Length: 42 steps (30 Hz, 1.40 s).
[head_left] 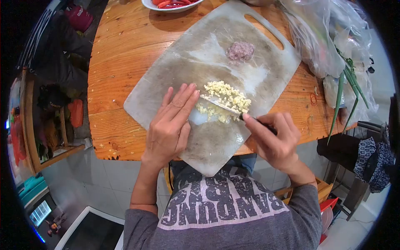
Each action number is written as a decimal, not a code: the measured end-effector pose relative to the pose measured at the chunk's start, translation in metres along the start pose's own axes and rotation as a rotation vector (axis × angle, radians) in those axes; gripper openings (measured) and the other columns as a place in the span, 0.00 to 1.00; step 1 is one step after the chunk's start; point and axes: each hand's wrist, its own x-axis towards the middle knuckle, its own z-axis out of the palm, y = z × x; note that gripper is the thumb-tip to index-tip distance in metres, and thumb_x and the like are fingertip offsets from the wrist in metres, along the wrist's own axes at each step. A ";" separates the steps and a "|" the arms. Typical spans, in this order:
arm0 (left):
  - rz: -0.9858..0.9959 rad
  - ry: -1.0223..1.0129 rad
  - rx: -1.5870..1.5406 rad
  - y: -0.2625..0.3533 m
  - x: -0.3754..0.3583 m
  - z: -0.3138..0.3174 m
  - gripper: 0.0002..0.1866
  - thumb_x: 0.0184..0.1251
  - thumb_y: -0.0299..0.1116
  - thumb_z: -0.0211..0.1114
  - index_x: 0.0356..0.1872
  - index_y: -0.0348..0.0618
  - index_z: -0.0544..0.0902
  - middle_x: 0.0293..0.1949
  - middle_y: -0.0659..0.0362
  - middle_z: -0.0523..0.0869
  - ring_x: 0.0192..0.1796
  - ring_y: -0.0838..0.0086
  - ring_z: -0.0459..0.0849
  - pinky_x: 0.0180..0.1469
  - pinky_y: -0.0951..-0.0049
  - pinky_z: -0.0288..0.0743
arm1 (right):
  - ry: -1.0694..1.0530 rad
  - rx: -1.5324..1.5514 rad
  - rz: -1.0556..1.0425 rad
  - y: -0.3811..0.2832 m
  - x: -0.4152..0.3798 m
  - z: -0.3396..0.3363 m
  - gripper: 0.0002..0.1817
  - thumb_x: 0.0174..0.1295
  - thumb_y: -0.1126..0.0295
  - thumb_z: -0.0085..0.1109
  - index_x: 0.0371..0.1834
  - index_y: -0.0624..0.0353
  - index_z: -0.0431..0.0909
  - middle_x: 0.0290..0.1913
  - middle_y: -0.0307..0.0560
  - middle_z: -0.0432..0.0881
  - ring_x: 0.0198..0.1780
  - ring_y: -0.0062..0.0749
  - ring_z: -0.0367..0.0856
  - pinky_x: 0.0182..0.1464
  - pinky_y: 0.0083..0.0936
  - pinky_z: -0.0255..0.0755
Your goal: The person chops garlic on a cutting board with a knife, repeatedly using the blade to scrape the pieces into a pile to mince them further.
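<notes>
My right hand [278,139] is closed around the black handle of a knife [223,106]. The blade lies across a pile of finely chopped pale-yellow pieces, which look like garlic [227,93], with more bits on the near side of the blade. My left hand [173,118] rests flat on the cutting board [166,79], fingers stretched out, its fingertips close to the blade's tip. Farther up the worn, whitish board sits a small mound of pinkish minced stuff [241,51], perhaps meat or shallot.
A white bowl [177,7] of red chillies stands at the wooden table's [112,83] far edge. Clear plastic bags [316,41] and green scallion leaves [349,83] lie to the right, near a red rubber band [313,98]. The board's near corner overhangs the table edge.
</notes>
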 end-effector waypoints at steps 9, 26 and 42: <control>0.017 -0.033 0.008 0.004 0.000 0.000 0.35 0.56 0.15 0.52 0.71 0.35 0.76 0.73 0.47 0.76 0.77 0.54 0.71 0.81 0.49 0.56 | 0.021 -0.054 -0.029 0.014 0.013 -0.005 0.25 0.42 0.77 0.71 0.50 0.50 0.90 0.33 0.39 0.77 0.32 0.34 0.76 0.32 0.31 0.70; 0.040 -0.013 0.018 0.002 0.001 -0.002 0.35 0.54 0.15 0.55 0.69 0.33 0.77 0.71 0.48 0.77 0.75 0.54 0.73 0.79 0.48 0.61 | -0.003 -0.081 -0.018 -0.002 0.001 -0.010 0.22 0.47 0.69 0.71 0.50 0.48 0.91 0.31 0.37 0.75 0.32 0.32 0.72 0.35 0.32 0.65; 0.081 0.084 0.037 -0.001 -0.001 -0.002 0.34 0.55 0.15 0.54 0.69 0.33 0.77 0.71 0.47 0.77 0.76 0.54 0.73 0.79 0.49 0.59 | -0.081 0.044 -0.077 0.027 0.041 -0.022 0.21 0.49 0.75 0.73 0.49 0.51 0.90 0.32 0.40 0.76 0.34 0.34 0.77 0.34 0.32 0.73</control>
